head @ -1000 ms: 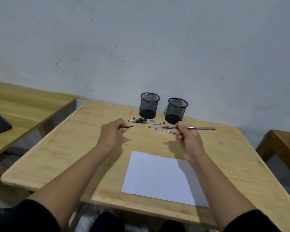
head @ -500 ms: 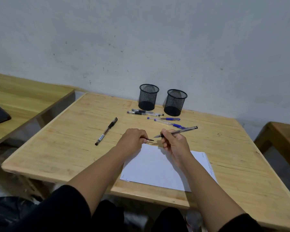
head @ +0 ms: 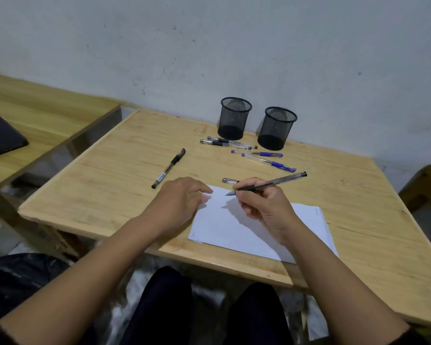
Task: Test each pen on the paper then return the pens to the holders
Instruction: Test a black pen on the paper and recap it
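At the near middle of the light wooden bench [head: 110, 185], the right hand [head: 266, 210] holds an uncapped clear-barrelled black pen [head: 271, 183] in a writing grip, its fingers [head: 244, 188] closed around the barrel and its tip poised at the far left corner of the white sheet of paper [head: 234, 232]. Contact of tip with paper cannot be confirmed. The left hand [head: 182, 202] rests on the left edge of the sheet, fingers loosely curled and holding nothing. A small pen cap [head: 230, 180] lies just beyond the sheet.

Task status: judged early. No test mark is legible under the tip; only faint marks show at the sheet edges. Both black mesh holders [head: 234, 118] stand at the far edge by the wall and appear empty. Remaining on the bench: two black pens [head: 222, 142] before the holders, two blue pens [head: 266, 158] beside them, and one black capped pen [head: 168, 168] apart to the left.

Change from the frame half a second earlier: the left hand has released the cap and moved onto the paper; the right hand has lowered the pen from above the sheet into writing position
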